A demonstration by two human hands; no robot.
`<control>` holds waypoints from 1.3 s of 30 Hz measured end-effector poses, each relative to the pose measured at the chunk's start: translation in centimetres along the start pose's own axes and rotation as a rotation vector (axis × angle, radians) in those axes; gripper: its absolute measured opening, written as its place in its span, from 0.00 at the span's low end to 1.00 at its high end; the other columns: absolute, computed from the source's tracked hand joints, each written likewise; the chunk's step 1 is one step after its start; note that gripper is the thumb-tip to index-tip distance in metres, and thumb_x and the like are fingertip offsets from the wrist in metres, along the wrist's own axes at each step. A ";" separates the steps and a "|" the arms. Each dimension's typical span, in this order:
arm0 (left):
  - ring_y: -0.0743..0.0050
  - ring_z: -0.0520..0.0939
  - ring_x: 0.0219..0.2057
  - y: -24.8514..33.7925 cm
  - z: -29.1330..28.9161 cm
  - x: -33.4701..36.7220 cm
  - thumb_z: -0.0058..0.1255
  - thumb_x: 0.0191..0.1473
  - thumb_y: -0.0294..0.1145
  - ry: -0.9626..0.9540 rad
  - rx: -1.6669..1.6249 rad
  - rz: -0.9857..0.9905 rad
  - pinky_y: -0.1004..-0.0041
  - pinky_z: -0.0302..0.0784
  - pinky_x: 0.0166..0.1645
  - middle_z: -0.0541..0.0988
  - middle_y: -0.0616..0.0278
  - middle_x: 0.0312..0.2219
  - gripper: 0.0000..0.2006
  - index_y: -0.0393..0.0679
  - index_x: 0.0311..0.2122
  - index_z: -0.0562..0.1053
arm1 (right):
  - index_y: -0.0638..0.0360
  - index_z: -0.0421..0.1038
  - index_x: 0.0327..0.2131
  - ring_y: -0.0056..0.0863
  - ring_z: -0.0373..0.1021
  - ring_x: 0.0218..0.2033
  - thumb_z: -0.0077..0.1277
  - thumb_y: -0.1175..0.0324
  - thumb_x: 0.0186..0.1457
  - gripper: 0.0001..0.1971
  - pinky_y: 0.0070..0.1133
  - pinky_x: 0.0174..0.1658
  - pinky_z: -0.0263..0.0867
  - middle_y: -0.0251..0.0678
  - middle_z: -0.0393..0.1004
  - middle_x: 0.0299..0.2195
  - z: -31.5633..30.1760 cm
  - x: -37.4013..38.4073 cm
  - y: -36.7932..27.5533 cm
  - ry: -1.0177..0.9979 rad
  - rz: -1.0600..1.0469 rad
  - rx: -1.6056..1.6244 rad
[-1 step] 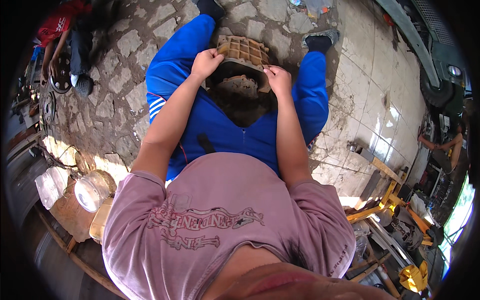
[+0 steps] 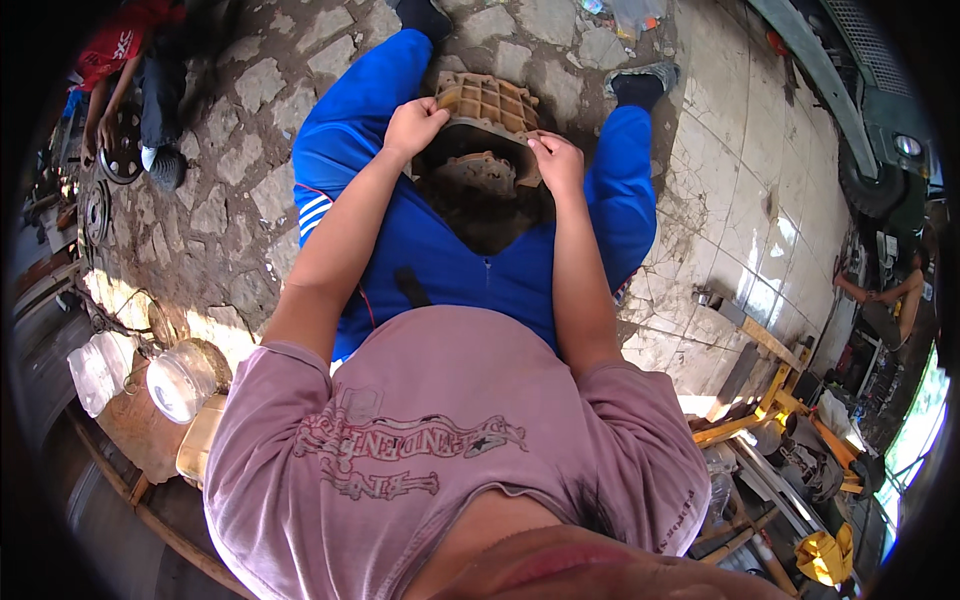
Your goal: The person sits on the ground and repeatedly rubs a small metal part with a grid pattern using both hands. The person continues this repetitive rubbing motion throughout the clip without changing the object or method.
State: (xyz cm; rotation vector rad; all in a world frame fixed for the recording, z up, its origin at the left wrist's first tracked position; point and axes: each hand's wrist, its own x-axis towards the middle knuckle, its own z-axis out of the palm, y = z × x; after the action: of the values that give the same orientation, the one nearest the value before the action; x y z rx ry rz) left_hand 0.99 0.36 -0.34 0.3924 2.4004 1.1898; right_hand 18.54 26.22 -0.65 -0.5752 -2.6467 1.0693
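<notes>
A brownish, ribbed metal housing [image 2: 488, 98] stands on the ground between my legs, its open side facing me. My left hand [image 2: 414, 128] has its fingers closed on the upper left of the rim. At the right side of that rim, my right hand [image 2: 557, 162] pinches the edge between thumb and fingers. Within the dark hollow below the rim, a rough metal part with an uneven edge [image 2: 478, 172] shows; most of the inside is lost in shadow.
A person in a red shirt [image 2: 105, 50] handles a round metal disc [image 2: 122, 160] at the far left. Clear plastic containers [image 2: 180, 385] stand at the lower left. A small metal bowl [image 2: 708, 297] and yellow frame parts [image 2: 775, 395] lie to the right. Another person's arms [image 2: 890, 295] show at the far right.
</notes>
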 end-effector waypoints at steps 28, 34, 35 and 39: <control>0.78 0.78 0.27 1.3 -1.1 0.6 0.50 0.61 0.35 0.042 -0.245 0.036 0.71 0.75 0.37 0.80 0.64 0.25 0.12 0.45 0.44 0.81 | 0.54 0.84 0.39 0.35 0.79 0.45 0.67 0.72 0.52 0.10 0.42 0.61 0.67 0.33 0.85 0.39 4.5 1.4 -3.2 0.149 -0.230 -0.070; 0.80 0.77 0.28 1.2 -1.8 0.9 0.48 0.62 0.36 0.032 -0.311 0.054 0.72 0.74 0.37 0.79 0.65 0.25 0.13 0.45 0.44 0.81 | 0.57 0.85 0.38 0.34 0.82 0.44 0.66 0.74 0.53 0.08 0.32 0.56 0.71 0.37 0.86 0.40 4.2 1.6 -2.6 0.123 -0.321 0.008; 0.75 0.79 0.28 1.2 -1.7 1.0 0.48 0.61 0.36 0.034 -0.313 0.061 0.70 0.75 0.38 0.81 0.62 0.26 0.13 0.45 0.44 0.82 | 0.56 0.86 0.38 0.33 0.82 0.45 0.66 0.72 0.53 0.08 0.32 0.59 0.70 0.36 0.86 0.41 4.7 2.0 -3.2 0.111 -0.280 0.015; 0.76 0.79 0.29 1.9 -1.9 0.9 0.48 0.61 0.36 -0.012 -0.315 0.024 0.70 0.75 0.38 0.81 0.63 0.26 0.13 0.44 0.43 0.82 | 0.56 0.86 0.38 0.32 0.81 0.47 0.67 0.70 0.53 0.08 0.37 0.63 0.66 0.35 0.86 0.42 5.1 1.9 -2.5 0.133 -0.263 -0.038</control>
State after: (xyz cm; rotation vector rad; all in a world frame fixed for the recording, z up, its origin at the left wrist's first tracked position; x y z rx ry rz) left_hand -0.65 0.55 1.98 0.3259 2.1532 1.5399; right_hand 14.38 22.27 -2.35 -0.2827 -2.5429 0.8738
